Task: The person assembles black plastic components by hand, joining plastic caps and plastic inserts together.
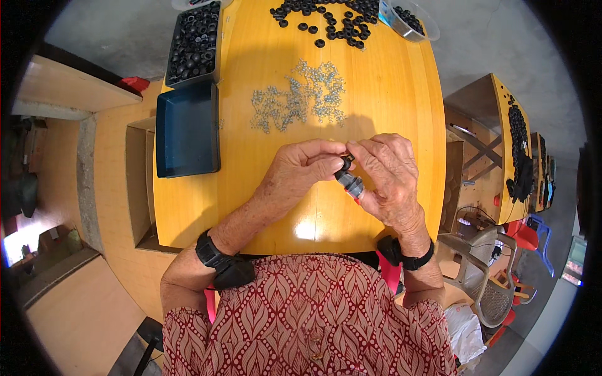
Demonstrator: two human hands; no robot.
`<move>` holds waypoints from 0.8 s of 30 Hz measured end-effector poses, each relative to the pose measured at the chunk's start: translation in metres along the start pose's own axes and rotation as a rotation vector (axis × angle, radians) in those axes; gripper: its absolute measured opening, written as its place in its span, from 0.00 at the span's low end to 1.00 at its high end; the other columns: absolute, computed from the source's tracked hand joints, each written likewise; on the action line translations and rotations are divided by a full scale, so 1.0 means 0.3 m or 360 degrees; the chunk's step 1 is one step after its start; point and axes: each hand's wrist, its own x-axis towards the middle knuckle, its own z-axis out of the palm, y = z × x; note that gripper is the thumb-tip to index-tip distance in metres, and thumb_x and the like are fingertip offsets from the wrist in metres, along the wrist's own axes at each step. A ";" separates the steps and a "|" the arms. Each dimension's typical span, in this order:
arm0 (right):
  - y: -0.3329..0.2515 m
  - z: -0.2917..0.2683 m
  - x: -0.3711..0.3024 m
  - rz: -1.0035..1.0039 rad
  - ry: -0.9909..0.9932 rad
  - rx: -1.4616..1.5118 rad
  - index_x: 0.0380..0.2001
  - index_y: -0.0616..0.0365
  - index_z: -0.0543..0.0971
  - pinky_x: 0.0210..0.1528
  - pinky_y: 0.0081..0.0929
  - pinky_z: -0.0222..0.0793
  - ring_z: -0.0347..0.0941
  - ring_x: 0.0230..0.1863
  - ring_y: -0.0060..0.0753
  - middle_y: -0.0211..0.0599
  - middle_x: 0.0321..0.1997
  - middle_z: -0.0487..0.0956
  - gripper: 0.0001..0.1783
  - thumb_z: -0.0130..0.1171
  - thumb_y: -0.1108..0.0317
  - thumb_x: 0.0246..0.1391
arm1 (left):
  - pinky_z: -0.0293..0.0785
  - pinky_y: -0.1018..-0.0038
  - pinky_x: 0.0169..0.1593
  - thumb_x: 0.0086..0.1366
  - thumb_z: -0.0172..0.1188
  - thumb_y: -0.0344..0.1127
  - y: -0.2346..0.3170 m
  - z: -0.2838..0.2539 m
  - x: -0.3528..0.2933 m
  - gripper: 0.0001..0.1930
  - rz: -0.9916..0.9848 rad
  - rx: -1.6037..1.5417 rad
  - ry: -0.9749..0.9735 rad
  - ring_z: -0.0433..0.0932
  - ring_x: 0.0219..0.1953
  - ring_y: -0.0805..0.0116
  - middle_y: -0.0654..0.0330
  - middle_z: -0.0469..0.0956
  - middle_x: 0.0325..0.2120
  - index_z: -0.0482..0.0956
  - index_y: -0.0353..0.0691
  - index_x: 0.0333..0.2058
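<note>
Head | black-grey part | upper end pinched by left fingers | right fingers curled alongside, grip unclear

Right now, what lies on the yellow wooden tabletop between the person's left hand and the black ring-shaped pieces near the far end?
In the head view, a scattered patch of small silvery pieces lies between the left hand and the black ring-shaped pieces.

The hand-held cylindrical part is black and grey with a touch of red at its lower end, above a glossy honey-yellow tabletop strewn with silvery metal bits and black rings. The tray is dark blue, the wristbands black. Cream leaf shapes and dotted outlines pattern the deep-red shirt.
</note>
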 end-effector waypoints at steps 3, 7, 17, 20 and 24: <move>-0.023 -0.010 0.007 0.0014 -0.0031 -0.0033 0.40 0.64 0.79 0.47 0.42 0.67 0.73 0.40 0.43 0.39 0.36 0.77 0.25 0.68 0.69 0.33 | 0.72 0.80 0.47 0.67 0.57 0.29 -0.017 -0.009 0.005 0.11 0.0041 0.0030 -0.0040 0.76 0.41 0.77 0.63 0.80 0.37 0.78 0.30 0.45; -0.034 -0.009 -0.001 0.0016 -0.0052 -0.0116 0.39 0.65 0.78 0.48 0.43 0.67 0.73 0.39 0.42 0.39 0.33 0.76 0.24 0.68 0.68 0.34 | 0.73 0.79 0.46 0.66 0.57 0.29 -0.031 -0.010 0.006 0.11 0.0125 0.0217 -0.0008 0.76 0.40 0.77 0.63 0.80 0.36 0.79 0.29 0.44; -0.069 -0.009 0.007 0.0085 -0.0190 -0.0225 0.38 0.65 0.78 0.49 0.43 0.66 0.71 0.38 0.40 0.38 0.32 0.74 0.21 0.67 0.68 0.37 | 0.72 0.79 0.45 0.65 0.59 0.31 -0.021 -0.025 0.006 0.10 -0.0072 0.0035 -0.0045 0.76 0.38 0.77 0.64 0.80 0.34 0.80 0.31 0.42; -0.057 -0.003 -0.005 0.0154 -0.0115 -0.0109 0.40 0.64 0.79 0.48 0.42 0.66 0.72 0.39 0.42 0.38 0.33 0.75 0.22 0.68 0.68 0.37 | 0.72 0.79 0.45 0.65 0.60 0.31 -0.026 -0.018 0.013 0.10 -0.0051 -0.0109 -0.0091 0.75 0.38 0.77 0.63 0.79 0.34 0.80 0.31 0.41; -0.029 0.024 -0.032 0.0234 -0.0002 0.0087 0.41 0.62 0.79 0.47 0.41 0.67 0.73 0.40 0.43 0.39 0.33 0.75 0.24 0.70 0.68 0.36 | 0.72 0.79 0.45 0.65 0.60 0.31 -0.025 -0.007 0.017 0.10 -0.0030 -0.0116 -0.0077 0.75 0.38 0.77 0.63 0.79 0.34 0.79 0.31 0.42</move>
